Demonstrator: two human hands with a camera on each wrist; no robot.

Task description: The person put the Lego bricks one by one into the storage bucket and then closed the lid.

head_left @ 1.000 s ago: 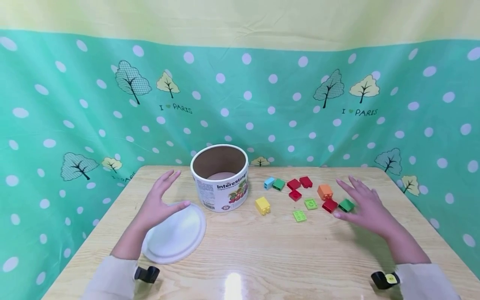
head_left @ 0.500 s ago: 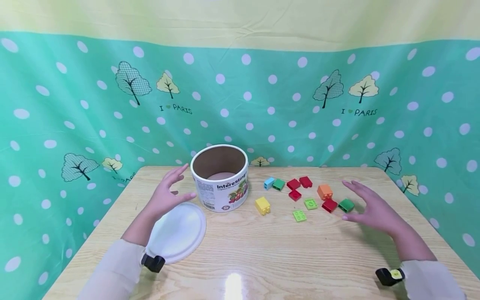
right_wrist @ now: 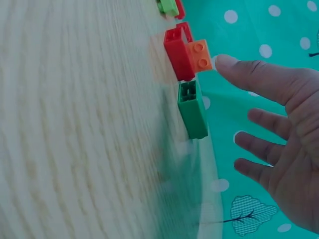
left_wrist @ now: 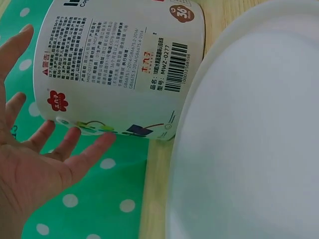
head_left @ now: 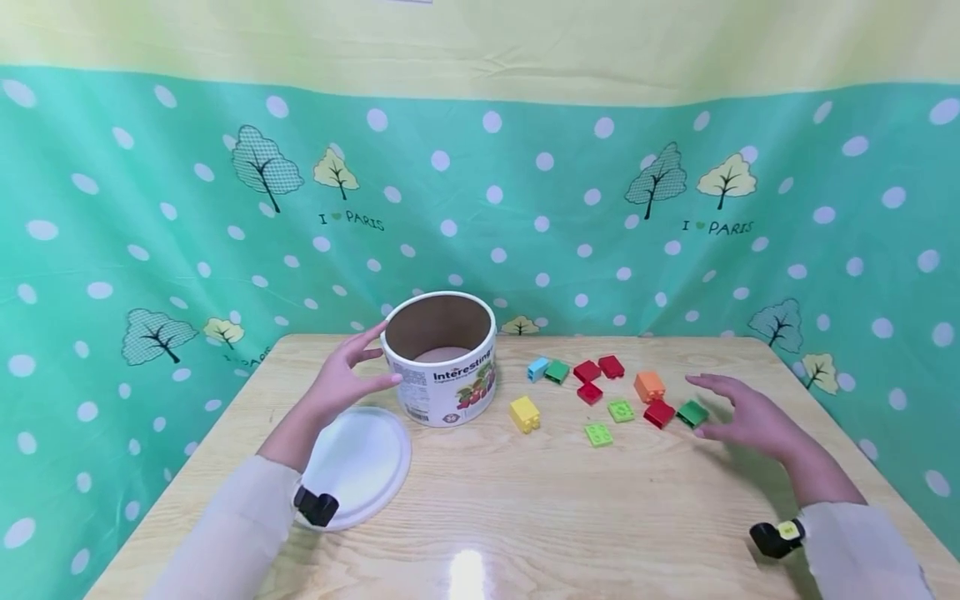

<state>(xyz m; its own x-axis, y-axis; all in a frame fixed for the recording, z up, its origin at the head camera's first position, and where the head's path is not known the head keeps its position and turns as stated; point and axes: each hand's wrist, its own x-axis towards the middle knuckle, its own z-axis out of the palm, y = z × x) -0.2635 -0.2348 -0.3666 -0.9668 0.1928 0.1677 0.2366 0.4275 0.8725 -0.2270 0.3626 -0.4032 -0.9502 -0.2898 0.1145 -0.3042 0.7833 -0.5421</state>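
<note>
A round white tub (head_left: pixel 446 379) with printed fruit stands without its lid at the back of the table, its inside bare in the head view. My left hand (head_left: pixel 347 379) is at the tub's left side, thumb and fingers spread apart; the left wrist view has its fingertips (left_wrist: pixel 102 143) right at the tub's printed wall. Over the table's right part, my right hand (head_left: pixel 750 417) hovers with fingers spread and nothing in them. Nearest to it is a green block (head_left: pixel 692 414), beside a red block (head_left: pixel 659 413) and an orange block (head_left: pixel 649 386).
A white round lid (head_left: pixel 356 467) lies flat under my left forearm. Right of the tub are a yellow block (head_left: pixel 525 413), a blue block (head_left: pixel 537 368), light green plates (head_left: pixel 598 434) and several more red and green pieces. A dotted green curtain (head_left: pixel 487 208) hangs behind the table.
My left hand has moved right and forward, up to the tub's side. My right hand has shifted slightly right, its fingers drawing a little away from the blocks. Tub, lid and blocks have stayed in place.
</note>
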